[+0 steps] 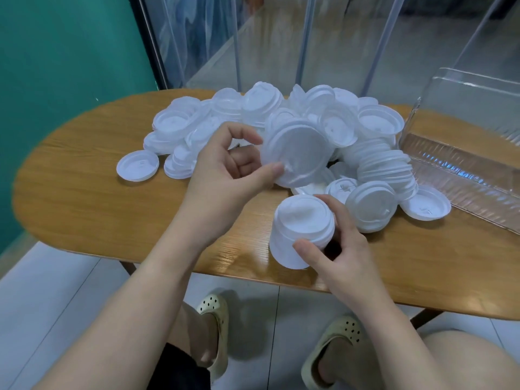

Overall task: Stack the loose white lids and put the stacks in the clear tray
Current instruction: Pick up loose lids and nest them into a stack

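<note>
Pinching a single round white plastic lid (295,154) at its edge between thumb and fingertips, the left hand (236,170) lifts it over the loose lid pile (253,114) while the right hand (334,243) grips a short stack of white lids (302,230) near the oval wooden table (84,198) edge, the clear ribbed plastic tray (461,164) standing at far right

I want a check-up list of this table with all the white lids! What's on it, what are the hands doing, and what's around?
Surface: oval wooden table, wood-grain top.
Job's things: big pile of loose white lids; a long stack lying on its side; clear tray at right, no lids seen inside.
Clutter: nothing seen.
Grippers: left hand pinches a single lid; right hand grips a short stack.
Cables: nothing seen.
Surroundings: teal wall, clear curtain strips, white tiled floor, yellow clogs.
</note>
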The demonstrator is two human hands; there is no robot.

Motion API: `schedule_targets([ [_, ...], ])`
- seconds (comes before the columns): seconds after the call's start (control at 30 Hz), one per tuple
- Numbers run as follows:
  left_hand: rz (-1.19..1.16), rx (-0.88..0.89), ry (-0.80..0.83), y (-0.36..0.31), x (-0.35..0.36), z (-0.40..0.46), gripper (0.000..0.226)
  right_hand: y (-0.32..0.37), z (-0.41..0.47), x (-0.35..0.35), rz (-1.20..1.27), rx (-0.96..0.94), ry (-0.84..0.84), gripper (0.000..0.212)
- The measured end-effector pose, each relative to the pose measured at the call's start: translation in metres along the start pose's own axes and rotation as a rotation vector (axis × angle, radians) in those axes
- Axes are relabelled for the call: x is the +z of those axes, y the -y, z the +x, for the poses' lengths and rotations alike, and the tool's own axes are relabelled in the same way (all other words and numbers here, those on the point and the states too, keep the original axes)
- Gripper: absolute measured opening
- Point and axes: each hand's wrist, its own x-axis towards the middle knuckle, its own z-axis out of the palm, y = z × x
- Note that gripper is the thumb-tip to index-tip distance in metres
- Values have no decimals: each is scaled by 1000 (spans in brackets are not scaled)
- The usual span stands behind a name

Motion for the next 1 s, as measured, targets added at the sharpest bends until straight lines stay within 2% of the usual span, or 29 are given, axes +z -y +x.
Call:
schedule_targets([
  [0.1, -94, -129, 54, 5, -1, -3, 42, 0, 0, 0, 8, 4, 0, 66],
  [0.23, 14, -284, 164, 15, -4, -5, 40, -1, 0, 0, 14, -2, -1, 69],
  [0.33, 97, -333, 217, 17, -7, -4, 53, -1, 1, 0, 16, 3, 5, 67],
  [0.4, 156, -329, 259, 17, -9, -3, 56, -2, 1, 0, 7, 5, 10, 66],
  [0.57, 267, -268, 402, 15, -10, -5, 34, -4, 2, -1, 6, 10, 11, 67],
  [0.73, 369, -215, 464, 14, -8, -8, 35, -10, 2, -2, -15, 25, 5, 96],
  [0.8, 389, -220, 469, 19, -9, -7, 36, -12, 2, -2, -17, 26, 7, 101],
  [1.0, 392, -194, 449, 26, -9, -5, 37, -10, 2, -1, -34, 15, 33, 90],
])
